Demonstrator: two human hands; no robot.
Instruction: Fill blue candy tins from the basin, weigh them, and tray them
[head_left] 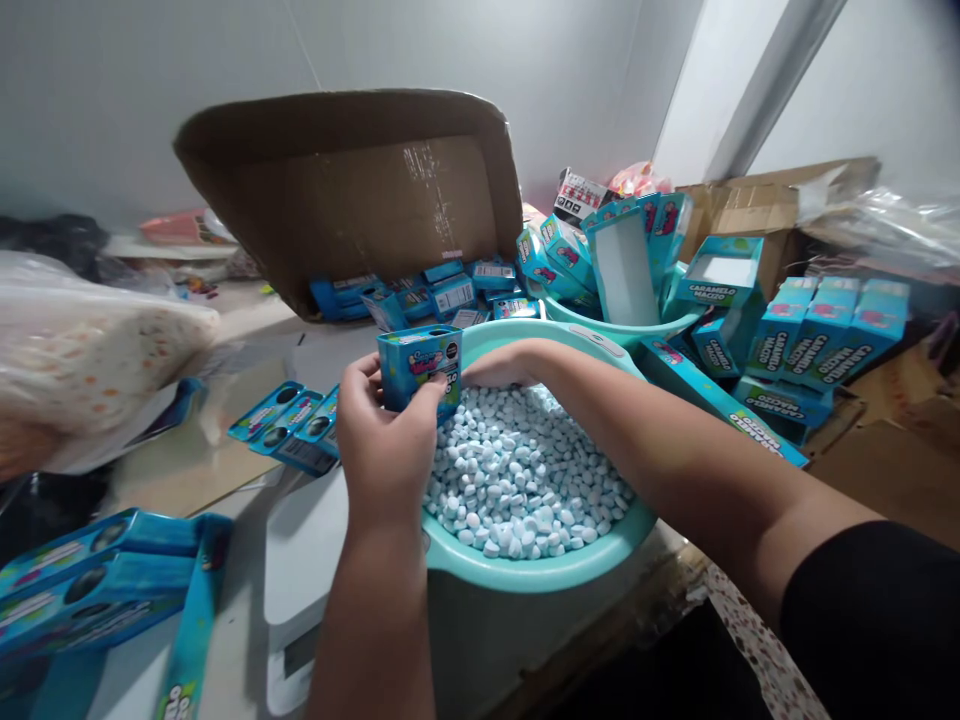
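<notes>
My left hand (382,435) is closed around a small blue candy box (420,365), holding it upright over the near-left rim of a teal basin (540,572). The basin is full of small pale blue and white candies (525,475). My right hand (499,368) reaches across the basin to the box's right side; its fingers are curled behind the box and mostly hidden. Both forearms cross above the candies.
An open cardboard box (352,190) tipped on its side spills small blue boxes behind the basin. A second teal basin (622,325) holds empty blue boxes. Blue display cartons (817,335) are stacked at right, flat blue packs (289,425) lie left, and a plastic bag (82,365) sits far left.
</notes>
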